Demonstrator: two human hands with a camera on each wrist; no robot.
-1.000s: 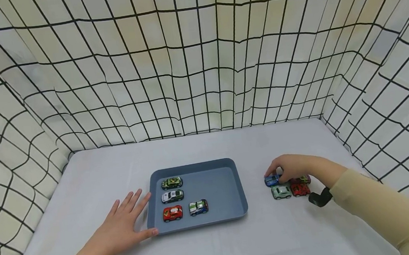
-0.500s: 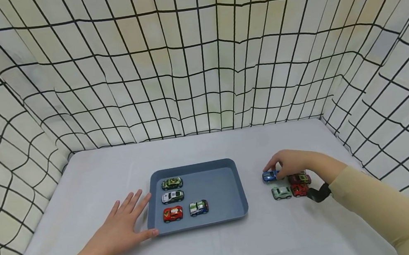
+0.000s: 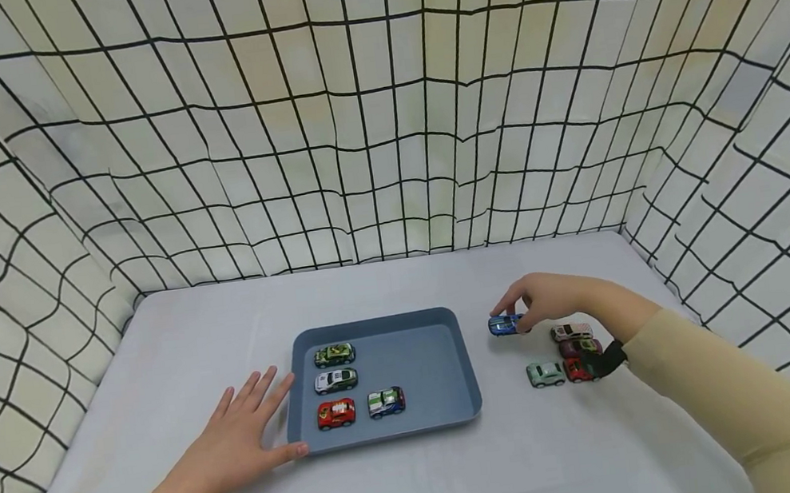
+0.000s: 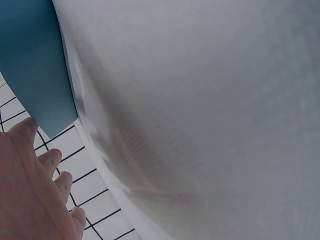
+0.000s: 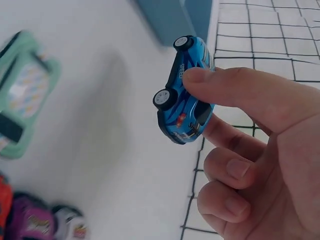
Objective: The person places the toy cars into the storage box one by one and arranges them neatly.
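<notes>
My right hand (image 3: 552, 296) pinches a blue toy car (image 3: 504, 325) between thumb and fingers, just right of the blue-grey tray (image 3: 426, 372). In the right wrist view the thumb presses the side of the blue toy car (image 5: 187, 95), and its wheels face away from the palm. My left hand (image 3: 241, 431) lies spread on the table, its thumb at the tray's near left corner. Inside the tray stand a green patterned car (image 3: 334, 355), a white police-style car (image 3: 335, 380), a red car (image 3: 336, 413) and a white-green-blue car (image 3: 386, 402).
Right of the tray, a mint green car (image 3: 545, 374), a red car (image 3: 577, 369), a purple car (image 3: 579, 348) and a white patterned car (image 3: 571, 331) stand close together. The black wrist strap part (image 3: 605, 359) overlaps the red one. Grid-patterned cloth walls (image 3: 386, 159) enclose the white table (image 3: 222, 321).
My right hand has drawn the blue toy car away from the other cars, leftward and farther back, toward the tray. The left hand has stayed in place.
</notes>
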